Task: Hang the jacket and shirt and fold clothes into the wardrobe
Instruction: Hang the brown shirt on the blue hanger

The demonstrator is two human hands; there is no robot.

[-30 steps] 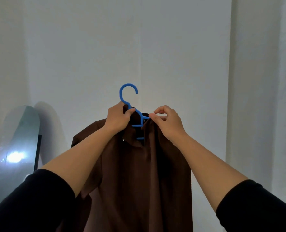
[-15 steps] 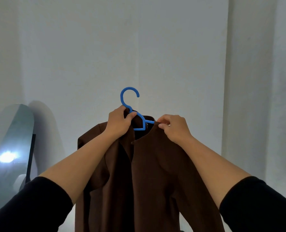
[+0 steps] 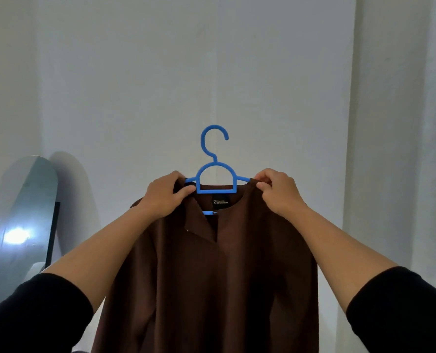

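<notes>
A dark brown shirt hangs on a blue plastic hanger, held up in front of a white wall. The hanger faces me flat, its hook upright and free. My left hand grips the shirt's left shoulder and collar at the hanger's arm. My right hand pinches the right shoulder of the shirt by the hanger's other arm. The neckline is open in a V with a black label showing. The shirt's lower part runs out of view.
An arched mirror leans against the wall at the left, with a bright light reflected in it. A white wall corner runs vertically at the right. No wardrobe is in view.
The hanger has turned from edge-on to face me flat. My hands have moved apart to the two shoulders, and the shirt now hangs spread out and square.
</notes>
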